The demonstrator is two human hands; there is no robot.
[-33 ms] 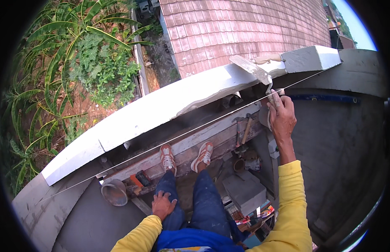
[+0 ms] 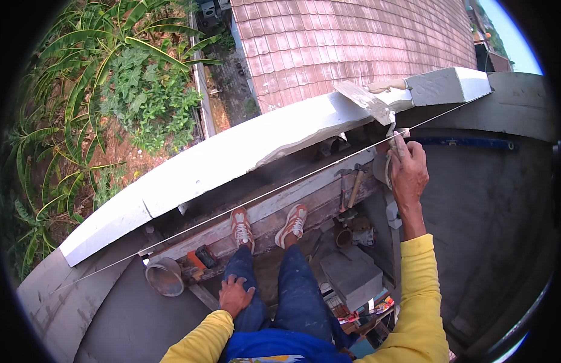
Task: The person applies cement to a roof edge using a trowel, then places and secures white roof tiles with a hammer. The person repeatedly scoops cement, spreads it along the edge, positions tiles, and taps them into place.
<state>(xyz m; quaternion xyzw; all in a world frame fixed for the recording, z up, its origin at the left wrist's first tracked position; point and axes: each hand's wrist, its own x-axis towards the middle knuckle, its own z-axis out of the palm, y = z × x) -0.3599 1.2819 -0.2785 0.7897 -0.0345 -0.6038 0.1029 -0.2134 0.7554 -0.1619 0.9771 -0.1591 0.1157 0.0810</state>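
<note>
At right of centre, a trowel is gripped by the closed right hand; the left hand is rested open on the thigh.

Small colourful packages low right, beside grey block (details too small to tell).

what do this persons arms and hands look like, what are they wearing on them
Both arms wear long bright yellow sleeves with ribbed cuffs ending at the wrists. The left hand and right hand are bare: no gloves, and no watch or rings that can be made out.
</note>
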